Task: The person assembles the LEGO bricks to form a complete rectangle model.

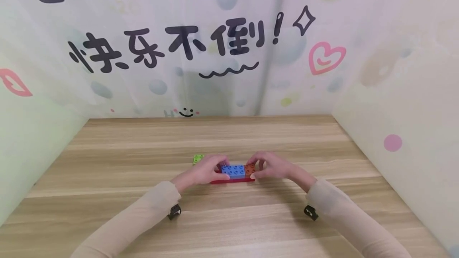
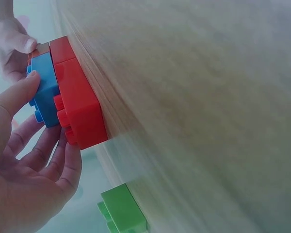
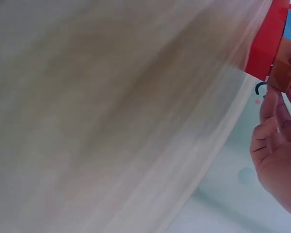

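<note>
Two red toy building bricks lie end to end on the table, forming a low row. A blue brick sits on top of them, with an orange-brown brick beside it at the right end. My left hand pinches the blue brick between thumb and fingers, leaving some red studs exposed to its left. At the other end, my right hand holds the orange-brown brick by its front and back sides. The left wrist view shows the blue brick resting over the red studs; whether it is fully pressed down I cannot tell.
A green brick lies on the table behind the left hand, partly covered by it in the head view. The wood-grain table ends at a printed curtain at the back, with pale walls at both sides.
</note>
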Motion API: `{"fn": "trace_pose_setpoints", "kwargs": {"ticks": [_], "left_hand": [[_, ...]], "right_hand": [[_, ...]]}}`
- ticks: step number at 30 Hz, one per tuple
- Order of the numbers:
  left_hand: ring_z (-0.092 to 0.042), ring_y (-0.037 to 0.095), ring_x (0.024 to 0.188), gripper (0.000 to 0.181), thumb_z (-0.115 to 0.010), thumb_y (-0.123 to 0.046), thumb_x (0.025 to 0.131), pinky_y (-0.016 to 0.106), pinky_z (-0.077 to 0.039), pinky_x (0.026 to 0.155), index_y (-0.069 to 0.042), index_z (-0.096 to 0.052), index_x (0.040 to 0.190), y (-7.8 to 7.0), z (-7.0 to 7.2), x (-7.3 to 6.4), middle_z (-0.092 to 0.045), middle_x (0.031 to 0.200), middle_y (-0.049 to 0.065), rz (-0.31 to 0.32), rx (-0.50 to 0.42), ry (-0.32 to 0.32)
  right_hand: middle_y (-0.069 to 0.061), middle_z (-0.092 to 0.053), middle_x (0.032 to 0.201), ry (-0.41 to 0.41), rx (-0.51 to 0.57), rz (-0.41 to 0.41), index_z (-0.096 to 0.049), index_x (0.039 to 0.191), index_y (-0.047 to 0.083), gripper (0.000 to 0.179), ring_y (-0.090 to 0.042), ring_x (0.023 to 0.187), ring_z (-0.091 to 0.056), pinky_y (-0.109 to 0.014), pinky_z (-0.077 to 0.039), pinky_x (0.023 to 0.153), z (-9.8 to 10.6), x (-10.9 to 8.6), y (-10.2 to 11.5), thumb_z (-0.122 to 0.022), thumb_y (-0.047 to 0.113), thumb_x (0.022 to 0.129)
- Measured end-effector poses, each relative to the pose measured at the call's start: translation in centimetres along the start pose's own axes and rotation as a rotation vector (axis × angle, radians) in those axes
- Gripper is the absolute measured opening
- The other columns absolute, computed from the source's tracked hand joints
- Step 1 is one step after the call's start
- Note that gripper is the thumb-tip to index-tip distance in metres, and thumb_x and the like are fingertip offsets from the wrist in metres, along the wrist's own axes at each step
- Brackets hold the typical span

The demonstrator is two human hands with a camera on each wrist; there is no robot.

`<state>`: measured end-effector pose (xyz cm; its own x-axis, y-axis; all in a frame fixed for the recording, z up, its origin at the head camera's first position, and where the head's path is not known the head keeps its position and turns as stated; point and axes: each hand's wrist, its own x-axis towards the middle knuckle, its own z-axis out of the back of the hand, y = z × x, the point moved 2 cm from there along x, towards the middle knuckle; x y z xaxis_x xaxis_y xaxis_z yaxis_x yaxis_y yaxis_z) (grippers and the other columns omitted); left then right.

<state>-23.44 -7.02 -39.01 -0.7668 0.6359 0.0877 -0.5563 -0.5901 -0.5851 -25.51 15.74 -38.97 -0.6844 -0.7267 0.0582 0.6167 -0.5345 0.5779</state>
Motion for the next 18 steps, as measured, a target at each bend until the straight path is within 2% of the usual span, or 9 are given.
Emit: {"fn": "trace_pose_setpoints", "kwargs": {"ticks": [8, 13, 18], "left_hand": [[-0.051, 0.011, 0.083, 0.029, -0.068, -0.027, 0.078, 0.028, -0.042, 0.073, -0.010, -0.056, 0.097, -0.06, -0.22, -0.13, -0.056, 0.091, -0.003, -0.009, -0.007, -0.007], [-0.050, 0.010, 0.084, 0.029, -0.068, -0.028, 0.078, 0.027, -0.042, 0.073, -0.011, -0.056, 0.098, 0.06, -0.29, -0.02, -0.056, 0.091, -0.004, -0.003, 0.001, -0.003], [-0.050, 0.010, 0.084, 0.028, -0.068, -0.028, 0.077, 0.027, -0.042, 0.072, -0.011, -0.057, 0.097, 0.14, -0.14, 0.13, -0.056, 0.091, -0.004, 0.004, 0.016, 0.001]], "right_hand": [[0.010, -0.057, 0.092, -0.064, 0.028, 0.022, -0.062, 0.103, 0.016, 0.032, -0.013, 0.074, -0.052, -0.029, -0.044, 0.064, -0.63, -0.01, -0.14, -0.067, 0.034, 0.077], [0.011, -0.057, 0.089, -0.065, 0.017, 0.001, -0.062, 0.101, 0.017, 0.031, -0.012, 0.074, -0.050, -0.029, -0.043, 0.064, -0.66, 0.15, 0.02, -0.067, 0.035, 0.077], [0.008, -0.057, 0.089, -0.056, 0.019, 0.013, -0.062, 0.099, 0.013, 0.029, -0.014, 0.074, -0.050, -0.030, -0.043, 0.064, -0.46, 0.39, 0.51, -0.068, 0.031, 0.077]]}}
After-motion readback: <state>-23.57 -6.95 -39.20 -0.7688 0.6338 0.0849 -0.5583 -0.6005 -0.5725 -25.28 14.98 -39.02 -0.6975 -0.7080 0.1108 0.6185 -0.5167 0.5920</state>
